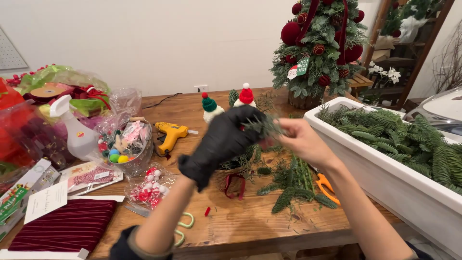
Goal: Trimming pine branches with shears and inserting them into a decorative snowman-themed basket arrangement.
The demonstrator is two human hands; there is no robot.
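Observation:
My left hand (222,142) wears a black glove and is closed around a small fir sprig (266,125), held up over the wooden table (250,226). My bare right hand (299,139) pinches the same sprig from the right, fingertips touching the glove. Below the hands lie cut fir branches (291,185) and a dark red ribbon piece (234,185). Two small knitted-hat figures, one green (210,107) and one red (246,96), stand just behind the hands.
A yellow glue gun (169,133) lies left of the hands. A white planter box (385,178) of fir greens stands right, orange scissors (325,185) beside it. A decorated small tree (320,48) stands behind. A spray bottle (77,130), an ornament bowl (126,149), velvet ribbon (62,226) and green-handled scissors (185,226) crowd the left.

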